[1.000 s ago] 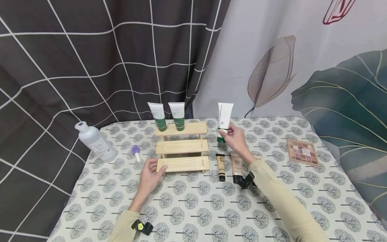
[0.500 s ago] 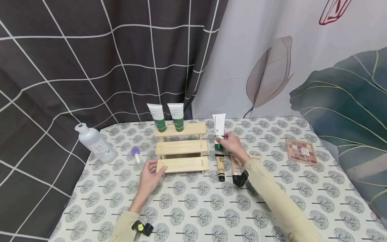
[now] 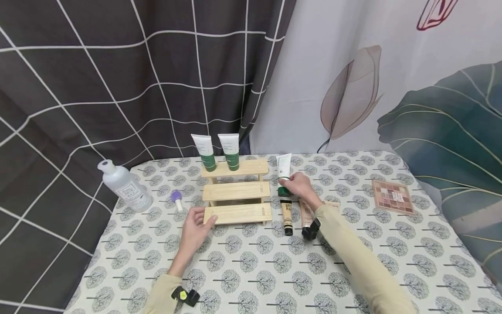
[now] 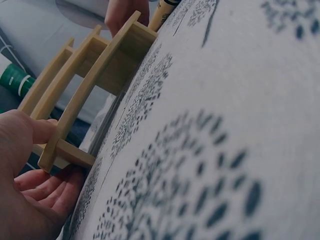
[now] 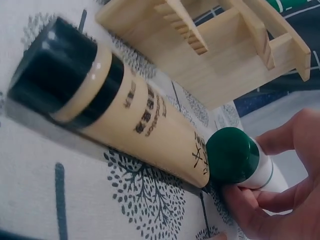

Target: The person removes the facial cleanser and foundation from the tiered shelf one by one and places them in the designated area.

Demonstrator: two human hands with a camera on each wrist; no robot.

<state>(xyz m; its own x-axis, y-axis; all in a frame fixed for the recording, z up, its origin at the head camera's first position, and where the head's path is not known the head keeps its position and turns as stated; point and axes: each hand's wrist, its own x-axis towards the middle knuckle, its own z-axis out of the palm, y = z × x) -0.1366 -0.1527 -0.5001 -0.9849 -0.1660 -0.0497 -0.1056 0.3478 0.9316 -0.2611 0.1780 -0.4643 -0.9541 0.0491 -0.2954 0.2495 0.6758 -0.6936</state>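
Observation:
A three-tier wooden display stand [image 3: 237, 213] is at the middle of the table. My left hand [image 3: 194, 229] grips the left end of its lowest step, thumb on top and fingers under it in the left wrist view. Right of the stand, my right hand [image 3: 300, 185] pinches a white squeeze tube [image 3: 283, 165] low down, near its green cap [image 5: 232, 155]. The tube leans slightly, cap downward; whether the cap touches the cloth I cannot tell. Two green-and-white tubes [image 3: 231, 152] stand cap down on the top step. A beige foundation tube [image 5: 145, 110] lies just in front of the held tube.
A BB cream tube [image 3: 306, 213] lies partly hidden under my right wrist, with another pale tube [image 3: 332, 204] beside it. An eyeshadow palette [image 3: 393, 197] lies at the right. On the left are a clear pump-less bottle [image 3: 127, 187] and a small purple-and-white item [image 3: 177, 198].
My right hand has lowered the white tube toward the table and slightly to the left. My left hand has kept its grip on the stand.

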